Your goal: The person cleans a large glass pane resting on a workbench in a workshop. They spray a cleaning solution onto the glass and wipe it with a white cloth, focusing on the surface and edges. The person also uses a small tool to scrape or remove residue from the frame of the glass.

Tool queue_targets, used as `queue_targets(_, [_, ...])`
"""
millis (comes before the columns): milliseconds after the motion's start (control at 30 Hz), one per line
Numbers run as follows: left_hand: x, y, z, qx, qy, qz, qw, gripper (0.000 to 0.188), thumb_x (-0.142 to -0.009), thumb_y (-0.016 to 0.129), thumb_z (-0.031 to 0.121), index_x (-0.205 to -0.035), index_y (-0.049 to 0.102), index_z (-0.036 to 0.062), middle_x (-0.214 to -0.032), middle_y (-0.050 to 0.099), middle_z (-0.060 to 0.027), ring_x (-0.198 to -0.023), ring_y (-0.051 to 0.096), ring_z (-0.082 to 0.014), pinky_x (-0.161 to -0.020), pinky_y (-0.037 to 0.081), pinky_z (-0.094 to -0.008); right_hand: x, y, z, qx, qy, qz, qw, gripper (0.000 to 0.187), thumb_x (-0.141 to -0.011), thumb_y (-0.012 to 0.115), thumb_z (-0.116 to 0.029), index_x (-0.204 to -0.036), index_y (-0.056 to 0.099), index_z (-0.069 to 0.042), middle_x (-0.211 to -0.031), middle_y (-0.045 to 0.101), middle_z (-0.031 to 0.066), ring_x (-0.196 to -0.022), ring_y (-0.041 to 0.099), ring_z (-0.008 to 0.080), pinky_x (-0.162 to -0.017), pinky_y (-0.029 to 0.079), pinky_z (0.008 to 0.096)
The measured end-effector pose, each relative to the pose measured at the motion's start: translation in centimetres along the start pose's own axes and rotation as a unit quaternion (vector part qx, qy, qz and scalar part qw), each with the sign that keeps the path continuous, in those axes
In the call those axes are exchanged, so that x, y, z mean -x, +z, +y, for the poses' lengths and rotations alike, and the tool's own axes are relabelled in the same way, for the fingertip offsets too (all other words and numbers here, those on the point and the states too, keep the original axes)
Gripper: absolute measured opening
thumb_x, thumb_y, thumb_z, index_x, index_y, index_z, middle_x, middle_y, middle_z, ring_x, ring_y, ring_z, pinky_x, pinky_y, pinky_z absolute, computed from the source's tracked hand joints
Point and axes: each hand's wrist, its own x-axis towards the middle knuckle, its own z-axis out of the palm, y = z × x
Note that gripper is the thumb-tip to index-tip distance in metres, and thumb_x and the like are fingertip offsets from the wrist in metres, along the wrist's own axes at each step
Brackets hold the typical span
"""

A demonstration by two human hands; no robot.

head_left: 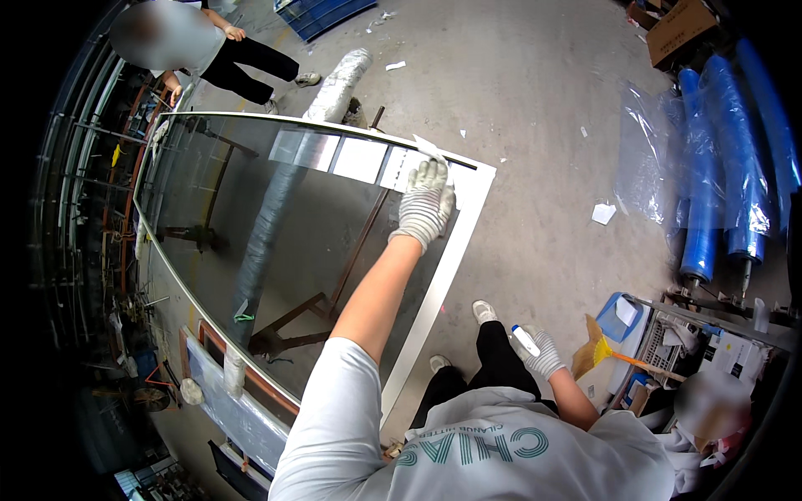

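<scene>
My left hand [425, 200], in a striped white work glove, reaches over a large framed glass pane [309, 234] near its far right corner. Its fingers are together and press down there, palm down. A thin white piece of cloth or paper [429, 149] sticks out past the fingertips, apparently pinned under them. White rectangular sheets [360, 159] line the glass beside the hand, along the white frame [447, 280]. Low on my right side, my gloved right hand [543, 352] is closed around a small white bottle with a blue tip [525, 338].
A wrapped roll [338, 88] and brown metal supports [355, 250] are under the pane. Another person [242, 63] stands at the far left corner. Blue film-wrapped rolls [727, 159] stand at right, near a cluttered cart [668, 334] and a broom [597, 351]. Metal racks [83, 175] line the left.
</scene>
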Motion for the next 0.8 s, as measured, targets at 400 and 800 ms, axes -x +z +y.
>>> queue_targets(400, [21.6, -0.8, -0.8, 0.015, 0.194, -0.063, 0.979, 0.06, -0.094, 0.037, 0.034, -0.143, 0.029, -0.0006, -0.147, 0.034, -0.0188, -0.139, 0.028, -0.0308, -0.116, 0.015, -0.0416, 7.6, 5.2, -9.0, 0.136, -0.078, 0.025, 0.987, 0.048, -0.073, 0.067, -0.024, -0.116, 0.058, -0.005, -0.11, 0.062, 0.0193, -0.105, 0.057, 0.0366, -0.092, 0.046, 0.0415])
queue_targets(800, [57.4, -3.1, -6.3, 0.038, 0.227, -0.134, 0.964, 0.05, -0.087, 0.051, 0.032, -0.128, 0.052, 0.0025, -0.136, 0.048, -0.0173, -0.131, 0.04, -0.0298, -0.112, 0.027, -0.0422, 19.1, 19.6, -14.8, -0.039, -0.119, 0.127, 0.984, 0.035, -0.069, 0.065, -0.014, -0.103, 0.058, -0.007, -0.093, 0.062, 0.0133, -0.084, 0.061, 0.0293, -0.077, 0.05, 0.0363])
